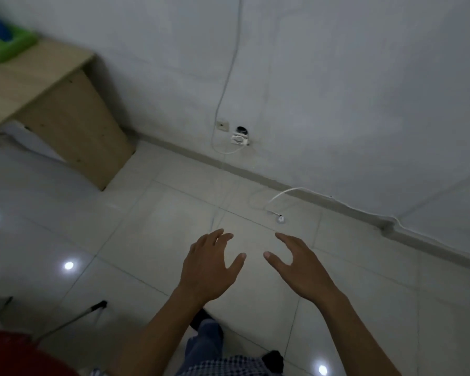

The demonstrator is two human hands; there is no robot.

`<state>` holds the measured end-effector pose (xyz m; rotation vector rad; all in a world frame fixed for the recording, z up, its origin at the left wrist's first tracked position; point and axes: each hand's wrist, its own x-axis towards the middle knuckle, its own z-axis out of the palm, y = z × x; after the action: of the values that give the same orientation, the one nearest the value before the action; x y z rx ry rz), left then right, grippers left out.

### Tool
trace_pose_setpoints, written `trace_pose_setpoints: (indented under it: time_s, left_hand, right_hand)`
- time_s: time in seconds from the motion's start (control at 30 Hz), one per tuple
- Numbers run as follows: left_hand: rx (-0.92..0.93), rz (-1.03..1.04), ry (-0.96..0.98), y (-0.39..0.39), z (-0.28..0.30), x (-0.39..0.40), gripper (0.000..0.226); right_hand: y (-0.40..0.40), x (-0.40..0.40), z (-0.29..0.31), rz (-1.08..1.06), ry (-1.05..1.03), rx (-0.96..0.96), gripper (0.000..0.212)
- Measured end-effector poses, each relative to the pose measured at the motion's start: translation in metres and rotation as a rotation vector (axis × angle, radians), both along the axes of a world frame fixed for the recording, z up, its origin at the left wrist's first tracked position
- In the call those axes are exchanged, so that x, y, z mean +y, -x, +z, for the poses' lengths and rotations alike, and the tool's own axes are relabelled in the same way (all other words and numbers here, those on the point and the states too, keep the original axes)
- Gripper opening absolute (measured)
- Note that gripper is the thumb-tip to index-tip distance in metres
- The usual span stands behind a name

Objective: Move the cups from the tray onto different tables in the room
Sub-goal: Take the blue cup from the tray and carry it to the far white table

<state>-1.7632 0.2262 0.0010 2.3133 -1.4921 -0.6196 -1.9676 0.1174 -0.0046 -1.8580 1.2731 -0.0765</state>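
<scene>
Both of my hands are stretched out in front of me over the tiled floor, and neither holds anything. My left hand (pixel 209 267) has its fingers spread. My right hand (pixel 299 264) is beside it with its fingers also apart. A green tray (pixel 11 47) sits on a light wooden table (pixel 46 77) at the upper left, with something blue in it that is cut off by the frame edge. No cup shows clearly.
A white wall (pixel 337 90) runs ahead, with a socket (pixel 239 138) and a hanging cable near the floor. Another cable end (pixel 280 218) lies on the tiles. A red object (pixel 17 354) and a thin pole (pixel 76 318) are at lower left.
</scene>
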Motion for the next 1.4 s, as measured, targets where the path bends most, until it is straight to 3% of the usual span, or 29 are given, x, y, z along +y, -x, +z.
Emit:
trace_pose_setpoints:
  time_s: [0.47, 0.93, 1.4]
  left_hand:
    - [-0.017, 0.348, 0.05, -0.197, 0.001, 0.046, 0.063]
    - [0.009, 0.682, 0.056, -0.315, 0.003, 0.101, 0.062]
    - [-0.034, 0.812, -0.041, -0.522, 0.014, 0.065, 0.06]
  right_hand:
    - [-0.253, -0.015, 0.021, 0.367, 0.093, -0.001, 0.071]
    - [-0.432, 0.005, 0.018, 0.681, 0.027, -0.016, 0.064]
    - [-0.671, -0.035, 0.005, 0.838, -0.029, -0.071, 0.073]
